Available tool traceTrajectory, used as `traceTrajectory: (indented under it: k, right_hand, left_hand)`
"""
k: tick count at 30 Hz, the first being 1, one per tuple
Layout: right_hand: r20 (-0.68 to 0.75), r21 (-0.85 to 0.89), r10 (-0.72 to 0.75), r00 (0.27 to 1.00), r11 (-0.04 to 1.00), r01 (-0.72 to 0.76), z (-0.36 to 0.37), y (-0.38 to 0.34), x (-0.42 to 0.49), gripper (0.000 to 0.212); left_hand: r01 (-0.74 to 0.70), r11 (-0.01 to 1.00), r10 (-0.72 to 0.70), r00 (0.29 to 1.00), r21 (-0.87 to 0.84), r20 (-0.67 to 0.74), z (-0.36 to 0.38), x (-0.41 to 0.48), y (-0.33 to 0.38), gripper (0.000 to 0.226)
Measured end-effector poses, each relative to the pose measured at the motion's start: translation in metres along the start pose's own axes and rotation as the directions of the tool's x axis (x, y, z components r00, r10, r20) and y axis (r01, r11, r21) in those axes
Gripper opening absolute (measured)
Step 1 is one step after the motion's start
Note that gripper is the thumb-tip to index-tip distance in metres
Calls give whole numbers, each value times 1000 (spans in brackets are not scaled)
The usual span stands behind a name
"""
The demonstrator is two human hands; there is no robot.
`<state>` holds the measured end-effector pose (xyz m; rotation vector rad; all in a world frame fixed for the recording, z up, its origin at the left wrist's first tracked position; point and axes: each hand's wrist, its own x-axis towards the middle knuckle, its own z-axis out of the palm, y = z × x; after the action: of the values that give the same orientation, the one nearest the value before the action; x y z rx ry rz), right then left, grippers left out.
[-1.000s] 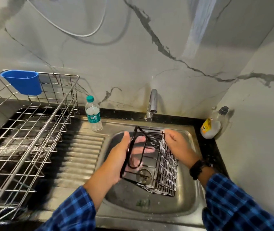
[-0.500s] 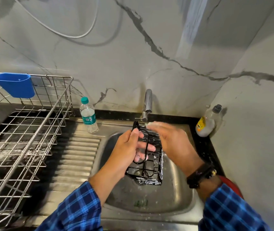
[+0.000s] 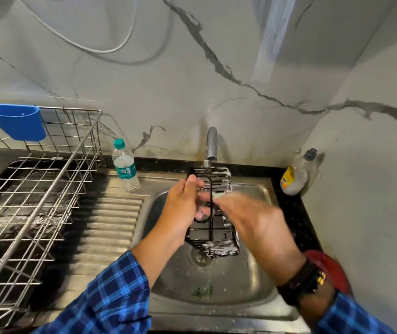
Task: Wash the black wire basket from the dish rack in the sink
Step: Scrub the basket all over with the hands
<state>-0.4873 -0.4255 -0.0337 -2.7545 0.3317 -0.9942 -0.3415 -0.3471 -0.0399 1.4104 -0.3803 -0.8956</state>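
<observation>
The black wire basket (image 3: 214,239), streaked with white soap foam, is held upright over the steel sink (image 3: 260,288), just below the tap (image 3: 210,145). My left hand (image 3: 183,208) grips its left side, thumb hooked over the top edge. My right hand (image 3: 252,220), blurred by motion, lies across the basket's front and holds a pale green sponge (image 3: 218,195) against the wires. The fingers of the right hand hide part of the basket.
A steel dish rack (image 3: 36,196) with a blue plastic cup (image 3: 15,121) stands on the left. A water bottle (image 3: 125,166) sits by the ribbed drainboard (image 3: 113,227). A soap bottle (image 3: 297,175) is in the right corner. A red object (image 3: 330,266) shows behind my right wrist.
The basket has been turned upright and lifted toward the tap. My right hand has moved from its right side onto its front and rubs there.
</observation>
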Motion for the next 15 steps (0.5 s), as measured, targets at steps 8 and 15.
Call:
traceTrajectory:
  k: [8, 15]
  right_hand:
    - [21, 41, -140, 990, 989, 139, 0, -1, -42, 20]
    - [-41, -22, -178, 983, 984, 177, -2, -6, -52, 23]
  left_hand:
    - [53, 989, -64, 995, -137, -79, 4, -3, -4, 32]
    - [189, 835, -309, 939, -517, -155, 9, 0, -7, 30]
